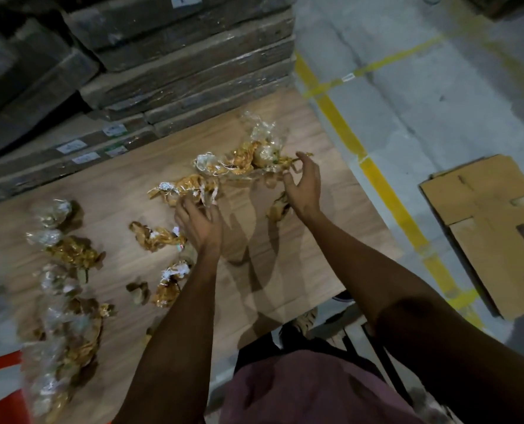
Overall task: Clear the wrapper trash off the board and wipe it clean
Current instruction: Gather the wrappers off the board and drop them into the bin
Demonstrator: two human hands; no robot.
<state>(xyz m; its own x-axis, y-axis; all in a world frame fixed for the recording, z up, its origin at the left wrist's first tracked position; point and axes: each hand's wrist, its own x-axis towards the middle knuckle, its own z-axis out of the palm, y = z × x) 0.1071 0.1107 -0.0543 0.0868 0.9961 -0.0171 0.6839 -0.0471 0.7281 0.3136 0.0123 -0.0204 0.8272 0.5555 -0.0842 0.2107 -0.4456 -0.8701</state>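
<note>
- Wrappers (239,160) lie scattered over the board (300,240): one heap at the far edge, a strip of them just ahead of my left hand (198,223), smaller clumps nearer me, and a long blurred line of crinkled plastic (58,301) down the left side.
- My left hand sits with fingers spread and relaxed, tips touching the near wrappers; it holds nothing that I can make out.
- My right hand (303,185) is spread wide too, cupped beside the far heap, fingers brushing its loose strands. I see no closed grip on it.
- Risk one, as I judge it: scooping with both hands spread this loosely could let light plastic slip out between the fingers and drift back onto the board.
- Risk two: the far heap sits near the board's right edge, next to the floor (438,102) with its yellow line (377,179). A sweep outward could push trash over that edge, so it lands on the floor instead of being collected.
- Risk three: one small crumpled piece (277,209) lies under my right wrist, where my arm partly hides it. I might miss it.
- Risk four: the left-side line is far from either hand and blurred; I cannot count what is there, so pieces may be left behind.
- I see no cloth anywhere, so wiping cannot begin until the trash is gone and one is found.
</note>
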